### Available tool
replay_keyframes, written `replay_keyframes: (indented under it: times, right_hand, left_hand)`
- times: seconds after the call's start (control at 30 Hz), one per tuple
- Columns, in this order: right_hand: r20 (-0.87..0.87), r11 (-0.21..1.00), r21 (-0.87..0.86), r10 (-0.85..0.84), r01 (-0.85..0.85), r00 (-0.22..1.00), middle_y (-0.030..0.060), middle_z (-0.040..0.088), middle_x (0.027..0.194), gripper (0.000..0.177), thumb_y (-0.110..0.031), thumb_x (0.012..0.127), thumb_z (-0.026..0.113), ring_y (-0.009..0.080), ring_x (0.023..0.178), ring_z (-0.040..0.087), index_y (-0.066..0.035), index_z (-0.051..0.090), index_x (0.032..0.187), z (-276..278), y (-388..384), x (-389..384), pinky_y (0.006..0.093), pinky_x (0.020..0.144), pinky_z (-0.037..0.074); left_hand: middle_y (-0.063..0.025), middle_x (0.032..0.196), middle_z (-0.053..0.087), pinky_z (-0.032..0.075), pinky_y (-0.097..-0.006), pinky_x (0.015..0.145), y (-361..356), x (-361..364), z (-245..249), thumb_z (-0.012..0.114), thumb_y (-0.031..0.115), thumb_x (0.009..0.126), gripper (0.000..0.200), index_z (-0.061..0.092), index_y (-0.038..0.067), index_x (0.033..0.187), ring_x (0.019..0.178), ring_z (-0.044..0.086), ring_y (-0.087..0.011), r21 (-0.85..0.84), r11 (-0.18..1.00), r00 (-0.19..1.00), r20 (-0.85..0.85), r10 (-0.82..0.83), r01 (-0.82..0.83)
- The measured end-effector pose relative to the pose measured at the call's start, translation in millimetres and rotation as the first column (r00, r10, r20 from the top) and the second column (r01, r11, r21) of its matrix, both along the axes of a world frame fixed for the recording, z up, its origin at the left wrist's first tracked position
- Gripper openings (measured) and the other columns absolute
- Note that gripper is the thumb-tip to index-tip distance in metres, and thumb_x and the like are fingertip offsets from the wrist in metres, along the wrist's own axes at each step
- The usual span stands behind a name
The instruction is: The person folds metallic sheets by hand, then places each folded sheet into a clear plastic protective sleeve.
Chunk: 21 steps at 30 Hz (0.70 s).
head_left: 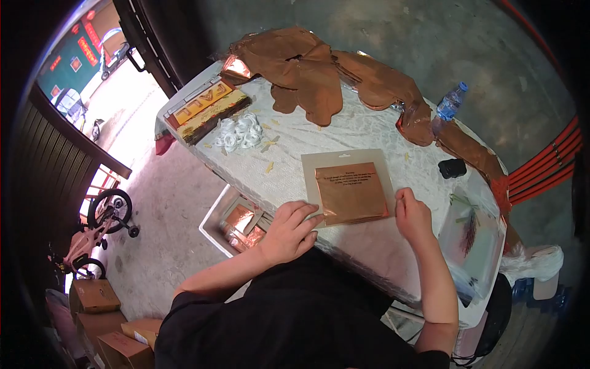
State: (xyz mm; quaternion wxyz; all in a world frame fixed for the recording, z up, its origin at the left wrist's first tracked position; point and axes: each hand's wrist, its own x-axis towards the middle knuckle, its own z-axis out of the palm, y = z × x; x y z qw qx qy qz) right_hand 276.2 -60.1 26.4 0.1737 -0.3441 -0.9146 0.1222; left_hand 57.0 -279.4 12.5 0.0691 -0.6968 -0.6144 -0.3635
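Observation:
On the table in front of me lies a grey hang card (312, 174) with a slot at its top. A folded copper-brown foil packet (351, 194) with printed text lies on the card. My left hand (294, 229) has its fingers curled around the card's lower left corner. At the card's right edge, my right hand (412, 215) is closed, with thumb and index finger pressed together. Whatever it may hold is hidden. Left of the card, a pile of white ribbon coils (241, 132) sits beside a printed box with the word FALL (209, 109).
Flat copper-brown foil balloons (301, 67) run along the table's far edge. A water bottle (452, 101) and a black object (452, 168) are to the right, near a clear plastic tray (458, 243). A white bin (215, 215) with foil packets stands below left. Cardboard boxes (98, 296) occupy the floor.

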Motion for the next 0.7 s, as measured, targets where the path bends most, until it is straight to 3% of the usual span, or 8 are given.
replay_keyframes:
  times: [0.03,0.13,0.2,0.23,0.3,0.33,0.4,0.7]
  right_hand:
    - [-0.001,1.000,0.001,0.002,-0.002,1.000,0.0169,0.059,0.061,0.014,-0.015,0.087,0.053,0.0367,0.056,0.060,-0.010,0.047,0.098,-0.4,2.2,1.9,0.0466,0.054,0.046]
    - [-0.144,0.935,-0.354,-0.059,0.004,0.988,0.0068,0.057,0.056,0.017,-0.013,0.089,0.055,0.0165,0.047,0.055,-0.007,0.048,0.104,-2.1,8.6,5.8,0.0323,0.045,0.040]
    - [-0.341,0.773,-0.631,-0.198,-0.068,0.919,0.0001,0.054,0.056,0.017,-0.015,0.090,0.056,0.0061,0.044,0.046,-0.006,0.051,0.103,-5.8,9.9,5.6,0.0233,0.038,0.032]
    - [-0.343,0.773,-0.631,-0.192,-0.074,0.920,0.0001,0.054,0.056,0.017,-0.015,0.090,0.056,0.0061,0.044,0.046,-0.006,0.051,0.103,0.2,8.9,4.4,0.0233,0.038,0.032]
    - [-0.332,0.551,-0.827,-0.315,-0.114,0.889,-0.0007,0.055,0.058,0.017,-0.015,0.089,0.059,0.0055,0.040,0.044,-0.003,0.054,0.099,16.5,6.3,4.6,0.0203,0.034,0.027]
    - [-0.332,0.550,-0.827,-0.312,-0.116,0.890,-0.0007,0.055,0.058,0.017,-0.015,0.089,0.059,0.0055,0.040,0.044,-0.003,0.054,0.099,16.3,7.5,4.8,0.0203,0.034,0.027]
    - [-0.363,0.302,-0.919,-0.396,-0.254,0.843,0.0024,0.054,0.055,0.017,-0.012,0.087,0.062,0.0067,0.037,0.043,-0.002,0.054,0.097,15.8,10.4,6.4,0.0199,0.033,0.025]
    - [-0.413,0.281,-0.902,-0.340,-0.328,0.845,-0.0003,0.056,0.059,0.010,-0.011,0.089,0.060,0.0039,0.038,0.043,-0.005,0.056,0.083,18.6,5.0,4.8,0.0173,0.033,0.028]
  left_hand:
    - [-0.0113,0.111,0.055,0.041,-0.0396,0.089,0.1,-0.1,0.5,0.063,0.009,0.070,0.038,0.060,0.005,0.108,0.104,0.051,-0.0295,-0.007,1.000,1.000,-0.002,0.000,0.000]
    - [-0.0114,0.111,0.055,0.041,-0.0397,0.089,-0.3,-0.5,0.2,0.063,0.009,0.071,0.037,0.060,0.005,0.108,0.104,0.051,-0.0296,0.004,1.000,1.000,0.022,-0.014,0.014]
    - [-0.0115,0.111,0.055,0.040,-0.0398,0.089,-0.7,-0.6,0.8,0.063,0.009,0.072,0.036,0.060,0.005,0.107,0.105,0.051,-0.0295,0.006,1.000,0.999,0.028,-0.015,0.015]
    - [-0.0116,0.111,0.055,0.040,-0.0398,0.089,-1.1,-0.6,0.8,0.063,0.009,0.072,0.035,0.060,0.005,0.107,0.105,0.051,-0.0295,0.006,1.000,0.999,0.039,-0.021,0.021]
    - [-0.0115,0.111,0.055,0.040,-0.0400,0.089,-1.8,-0.7,-0.7,0.063,0.009,0.073,0.034,0.061,0.005,0.107,0.106,0.051,-0.0294,0.004,1.000,0.999,0.047,-0.019,0.019]
    - [-0.0115,0.111,0.055,0.040,-0.0402,0.089,-2.1,-0.7,-1.4,0.063,0.009,0.074,0.034,0.061,0.005,0.107,0.106,0.050,-0.0293,0.003,1.000,0.998,0.057,-0.024,0.024]
    - [-0.0113,0.111,0.054,0.039,-0.0403,0.090,-2.5,-1.7,-1.9,0.063,0.009,0.075,0.033,0.061,0.005,0.107,0.106,0.050,-0.0293,0.003,1.000,0.998,0.052,-0.029,0.029]
    - [-0.0115,0.112,0.054,0.039,-0.0408,0.090,-3.3,-7.3,-0.6,0.064,0.010,0.075,0.039,0.057,0.005,0.113,0.107,0.049,-0.0303,-0.017,0.997,0.993,0.083,-0.080,0.081]
